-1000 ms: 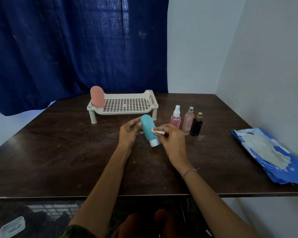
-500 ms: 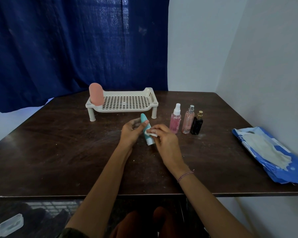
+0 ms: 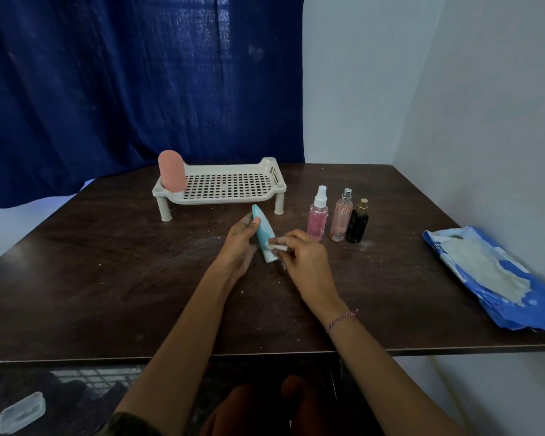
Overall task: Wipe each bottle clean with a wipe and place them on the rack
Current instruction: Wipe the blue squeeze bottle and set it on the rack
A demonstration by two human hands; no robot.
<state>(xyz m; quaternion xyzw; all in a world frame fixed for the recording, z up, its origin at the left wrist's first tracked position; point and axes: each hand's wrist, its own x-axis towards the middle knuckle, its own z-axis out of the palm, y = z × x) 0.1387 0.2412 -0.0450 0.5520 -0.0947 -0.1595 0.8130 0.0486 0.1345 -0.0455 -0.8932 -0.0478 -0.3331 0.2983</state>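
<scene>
The left grip [image 3: 238,243] holds the teal bottle [image 3: 262,232], with the thumb laid across its upper part and the fingers behind it. The bottle is tilted, its white cap pointing down toward the person, a little above the surface [image 3: 107,262]. The right grip [image 3: 306,262] pinches the small white wipe [image 3: 277,247] and presses it on the lower body of the bottle, just above the cap.

Compared with one second ago, the bottle is turned around its long axis. Then it showed its broad face; now it shows a narrower side. The wipe is again low near the cap, after being somewhat higher on the body half a second ago. I judge that the wiping goes side by side and that this bottle is nearly finished, but it is not yet on the rack.

The rack [image 3: 221,199] stands just beyond the left grip and carries the pink bottle [image 3: 171,174] upright at its far left end. To the right of the right grip, a little beyond it, stand three spray bottles [image 3: 341,215] close together, which I judge are not wiped yet. The wipe pack [image 3: 491,278] lies well apart to the right.
</scene>
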